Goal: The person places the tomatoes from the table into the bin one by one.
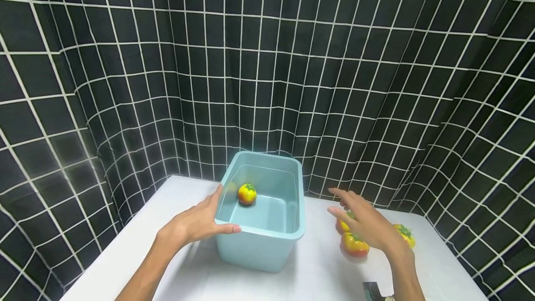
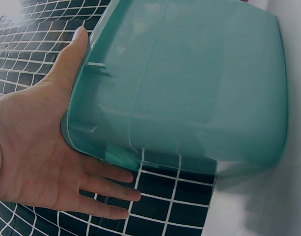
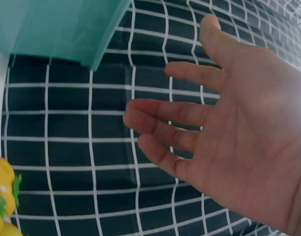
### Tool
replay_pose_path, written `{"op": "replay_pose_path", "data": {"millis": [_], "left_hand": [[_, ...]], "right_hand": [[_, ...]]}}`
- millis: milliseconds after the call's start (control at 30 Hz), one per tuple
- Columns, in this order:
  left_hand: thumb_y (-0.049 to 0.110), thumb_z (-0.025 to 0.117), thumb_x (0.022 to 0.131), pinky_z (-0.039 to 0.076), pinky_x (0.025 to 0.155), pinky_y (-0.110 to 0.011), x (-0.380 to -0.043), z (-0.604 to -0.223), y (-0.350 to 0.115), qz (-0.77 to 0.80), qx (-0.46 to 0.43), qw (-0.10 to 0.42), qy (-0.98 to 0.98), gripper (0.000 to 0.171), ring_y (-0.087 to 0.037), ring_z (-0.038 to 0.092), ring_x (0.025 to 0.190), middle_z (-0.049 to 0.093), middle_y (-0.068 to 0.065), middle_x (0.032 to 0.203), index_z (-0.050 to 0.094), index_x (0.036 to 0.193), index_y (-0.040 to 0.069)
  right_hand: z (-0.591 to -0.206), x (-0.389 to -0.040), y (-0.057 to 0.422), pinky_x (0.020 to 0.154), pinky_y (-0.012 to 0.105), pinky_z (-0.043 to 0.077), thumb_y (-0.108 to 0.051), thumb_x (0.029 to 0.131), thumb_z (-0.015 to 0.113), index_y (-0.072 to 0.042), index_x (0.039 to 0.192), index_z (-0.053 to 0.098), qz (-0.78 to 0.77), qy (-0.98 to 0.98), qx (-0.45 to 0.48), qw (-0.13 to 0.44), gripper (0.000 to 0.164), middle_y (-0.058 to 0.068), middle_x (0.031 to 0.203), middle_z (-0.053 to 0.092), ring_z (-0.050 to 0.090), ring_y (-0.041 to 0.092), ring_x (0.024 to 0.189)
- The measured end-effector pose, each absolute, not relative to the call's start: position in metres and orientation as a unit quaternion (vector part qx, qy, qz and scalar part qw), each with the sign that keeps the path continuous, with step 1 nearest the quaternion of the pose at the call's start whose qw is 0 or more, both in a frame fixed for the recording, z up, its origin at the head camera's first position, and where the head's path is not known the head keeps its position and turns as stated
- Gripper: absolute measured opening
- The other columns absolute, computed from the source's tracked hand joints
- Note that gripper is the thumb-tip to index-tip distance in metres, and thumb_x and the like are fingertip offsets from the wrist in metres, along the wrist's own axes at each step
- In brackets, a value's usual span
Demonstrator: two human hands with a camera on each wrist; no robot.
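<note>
A light blue plastic bin (image 1: 267, 250) stands upright on the white table. One round yellow-and-red fruit with a green leafy top (image 1: 247, 194) lies inside it, toward the left wall. My left hand (image 1: 196, 219) rests against the bin's near left corner, fingers straight along the side and thumb across the front rim. In the left wrist view its palm (image 2: 37, 142) faces the bin. My right hand (image 1: 365, 219) hovers to the right of the bin, holding nothing, its fingers loosely extended. Below it sit two similar fruits, the nearer one (image 1: 354, 245) plainly visible, the other partly hidden.
Another such fruit (image 1: 404, 235) lies farther right, past the right wrist. A small dark object (image 1: 372, 291) shows at the bottom edge beside the right forearm. Black cloth with a white grid (image 1: 267, 68) hangs behind the table (image 1: 167, 203) and along both sides.
</note>
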State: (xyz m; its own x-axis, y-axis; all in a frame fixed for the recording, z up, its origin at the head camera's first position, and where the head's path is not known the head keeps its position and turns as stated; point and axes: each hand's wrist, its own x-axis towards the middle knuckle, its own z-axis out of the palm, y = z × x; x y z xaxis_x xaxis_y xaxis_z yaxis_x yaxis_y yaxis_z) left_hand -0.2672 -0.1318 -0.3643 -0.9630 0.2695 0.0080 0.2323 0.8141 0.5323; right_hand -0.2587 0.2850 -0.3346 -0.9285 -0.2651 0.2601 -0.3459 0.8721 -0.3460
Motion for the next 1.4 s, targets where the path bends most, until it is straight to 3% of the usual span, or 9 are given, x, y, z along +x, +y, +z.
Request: {"op": "replay_pose_path", "data": {"millis": [167,367,700,833,1033,1267,1400], "left_hand": [[0.085,0.069,0.076,0.040,0.117,-0.065,-0.268,-0.364,-0.132,0.271,0.129,0.034,0.953,0.137,-0.040,0.035,0.157,0.023,-0.017,0.174,0.002,0.169,0.012],[0.084,0.070,0.076,0.041,0.117,-0.065,-0.268,-0.364,-0.134,0.276,0.127,0.032,0.952,0.136,-0.039,0.035,0.158,0.023,-0.016,0.174,0.002,0.169,0.012],[0.084,0.069,0.077,0.039,0.118,-0.066,-0.266,-0.364,-0.135,0.272,0.131,0.034,0.953,0.136,-0.041,0.033,0.158,0.021,-0.018,0.175,0.000,0.169,0.011],[0.084,0.069,0.077,0.040,0.117,-0.066,-0.267,-0.364,-0.135,0.272,0.133,0.032,0.953,0.137,-0.042,0.034,0.157,0.023,-0.019,0.174,0.000,0.169,0.011],[0.084,0.070,0.077,0.038,0.118,-0.067,-0.268,-0.365,-0.135,0.279,0.137,0.034,0.950,0.137,-0.042,0.031,0.158,0.020,-0.019,0.174,-0.001,0.169,0.011],[0.084,0.070,0.076,0.039,0.118,-0.066,-0.269,-0.365,-0.134,0.281,0.132,0.034,0.950,0.138,-0.041,0.033,0.158,0.022,-0.019,0.174,0.000,0.169,0.011],[0.084,0.070,0.076,0.037,0.119,-0.067,-0.267,-0.365,-0.133,0.279,0.130,0.039,0.951,0.138,-0.042,0.031,0.158,0.021,-0.019,0.174,0.001,0.169,0.010]], "right_hand": [[-0.333,-0.258,0.301,0.086,0.066,0.058,-0.057,0.103,0.057,-0.015,0.157,0.044,0.183,-0.971,0.138,0.073,0.070,0.020,0.137,0.064,0.064,0.040,0.120],[-0.335,-0.259,0.324,0.088,0.071,0.055,-0.058,0.102,0.057,-0.016,0.162,0.034,0.207,-0.972,0.108,-0.001,0.076,0.027,0.144,0.058,0.059,0.049,0.127],[-0.342,-0.266,0.349,0.086,0.068,0.057,-0.051,0.102,0.061,-0.006,0.162,0.029,0.219,-0.972,0.077,-0.044,0.081,0.034,0.137,0.060,0.065,0.046,0.117],[-0.346,-0.269,0.355,0.091,0.074,0.052,-0.055,0.101,0.060,-0.006,0.163,0.026,0.220,-0.970,0.055,-0.089,0.087,0.038,0.140,0.058,0.061,0.056,0.123],[-0.357,-0.273,0.359,0.098,0.083,0.041,-0.064,0.097,0.060,-0.005,0.162,0.031,0.213,-0.968,0.010,-0.133,0.092,0.038,0.158,0.040,0.039,0.067,0.140],[-0.368,-0.276,0.361,0.103,0.087,0.031,-0.069,0.094,0.059,-0.003,0.157,0.043,0.157,-0.979,-0.001,-0.132,0.093,0.032,0.156,0.047,0.038,0.065,0.142],[-0.374,-0.277,0.364,0.102,0.087,0.032,-0.068,0.093,0.062,-0.001,0.158,0.040,0.155,-0.977,-0.011,-0.146,0.096,0.034,0.155,0.047,0.047,0.063,0.134]]}}
